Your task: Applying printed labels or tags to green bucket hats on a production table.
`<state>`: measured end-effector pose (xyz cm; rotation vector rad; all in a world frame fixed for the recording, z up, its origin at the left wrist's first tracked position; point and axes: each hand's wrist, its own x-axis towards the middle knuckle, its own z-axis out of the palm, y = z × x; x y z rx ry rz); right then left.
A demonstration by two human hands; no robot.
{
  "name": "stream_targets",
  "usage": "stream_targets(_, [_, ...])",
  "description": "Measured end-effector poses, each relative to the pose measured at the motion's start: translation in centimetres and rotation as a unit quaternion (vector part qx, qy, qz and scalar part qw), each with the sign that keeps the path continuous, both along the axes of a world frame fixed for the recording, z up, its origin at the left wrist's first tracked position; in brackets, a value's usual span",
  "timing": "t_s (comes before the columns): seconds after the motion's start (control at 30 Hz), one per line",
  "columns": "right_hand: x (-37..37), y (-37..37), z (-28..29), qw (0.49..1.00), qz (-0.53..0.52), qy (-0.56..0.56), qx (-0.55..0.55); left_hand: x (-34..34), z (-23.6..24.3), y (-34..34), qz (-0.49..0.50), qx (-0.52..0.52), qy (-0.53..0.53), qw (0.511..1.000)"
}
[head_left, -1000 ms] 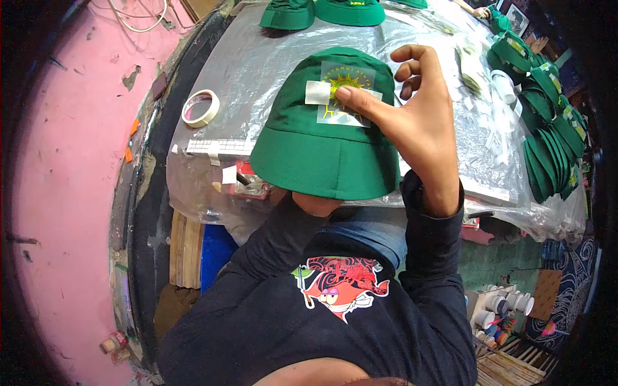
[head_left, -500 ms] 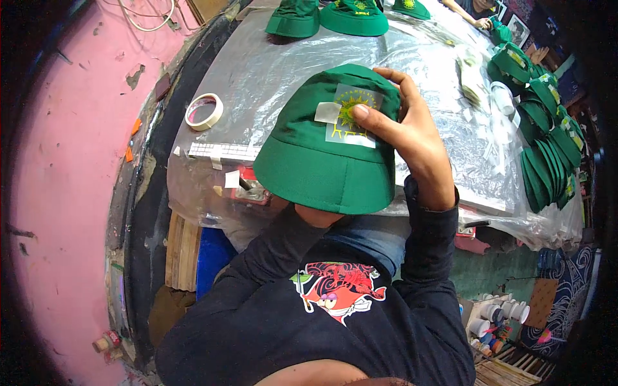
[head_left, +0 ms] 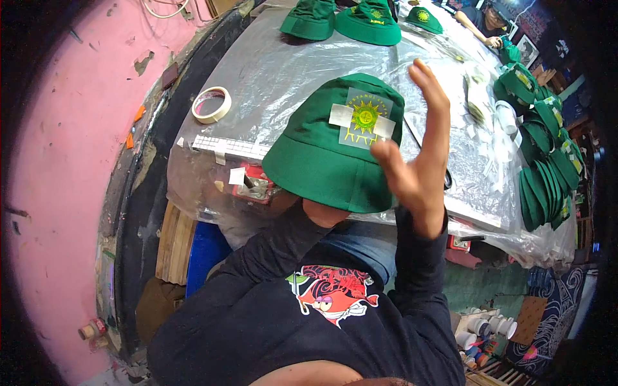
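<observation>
A green bucket hat [head_left: 322,154] sits over my left hand [head_left: 326,214], which reaches up inside it. Only the wrist and part of that hand show below the brim; its fingers are hidden, and the hat rests on it, held up. A clear transfer film [head_left: 353,136] with a yellow sun-like emblem [head_left: 365,116] lies on the hat's front. White tape pieces fix it at the left [head_left: 340,115] and right [head_left: 384,127]. My right hand [head_left: 421,164] is raised beside the hat's right side, open, thumb and fingers spread, with nothing in it.
Plastic sheeting [head_left: 257,83] covers the table. On it are a tape roll [head_left: 212,105], a gridded ruler [head_left: 232,147] and a red clamp [head_left: 256,186]. More green hats [head_left: 368,24] stand at the back; stacked hats [head_left: 544,186] line the right. Another person [head_left: 492,26] works far right.
My right hand has let go of the hat and opened, moving off to its right. A second tape piece now shows on the film's right edge. The view has shifted slightly.
</observation>
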<state>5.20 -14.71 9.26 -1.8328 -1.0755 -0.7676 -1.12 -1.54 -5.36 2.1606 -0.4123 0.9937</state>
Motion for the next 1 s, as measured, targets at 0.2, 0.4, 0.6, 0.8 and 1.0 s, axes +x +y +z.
stream_targets(0.2, [-4.0,0.1,0.7,0.947,-0.112,-0.094,-0.287,0.1,0.1,-0.3,0.001,-0.001,-0.001,1.0])
stream_targets(0.4, [-4.8,1.3,0.5,0.937,-0.138,-0.082,-0.312,-0.2,0.1,-0.8,-0.001,-0.003,0.004,1.0])
stream_targets(0.6, [-4.9,0.9,1.2,0.95,-0.149,-0.067,-0.266,-0.3,0.1,-1.0,-0.003,-0.006,0.003,1.0])
stream_targets(0.8, [-5.0,0.2,1.1,0.945,-0.161,-0.085,-0.27,-0.1,0.1,-0.9,-0.003,-0.008,0.004,1.0])
stream_targets(1.0, [-4.2,0.6,0.2,0.939,-0.173,-0.088,-0.284,-0.3,0.2,-1.1,-0.006,-0.013,0.006,1.0])
